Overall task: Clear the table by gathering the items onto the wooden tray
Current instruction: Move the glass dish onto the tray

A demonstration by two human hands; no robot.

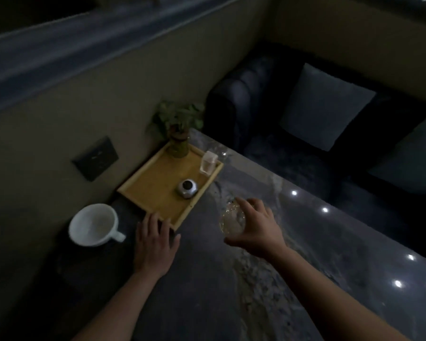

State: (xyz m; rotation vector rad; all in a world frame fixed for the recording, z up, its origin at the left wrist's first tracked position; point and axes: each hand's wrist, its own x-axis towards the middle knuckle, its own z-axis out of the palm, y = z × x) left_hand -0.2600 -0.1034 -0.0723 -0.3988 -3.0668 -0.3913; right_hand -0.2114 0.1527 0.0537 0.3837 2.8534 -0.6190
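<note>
My right hand (256, 230) has its fingers (246, 209) curled around a clear glass (232, 221), gripping it from the side, just off the near right edge of the wooden tray (155, 178); I cannot tell whether the glass is lifted off the worktop (268, 303). My left hand (155, 244) lies flat, fingers spread, tips touching the tray's near corner to steady it. Beyond them the tray carries a small round pot (187, 189), a clear square bottle (208, 163) and a plant (178, 129). I would carry the glass upright into the bare near part, clear of the pot. The white cup (94, 225) waits left of my left hand.
</note>
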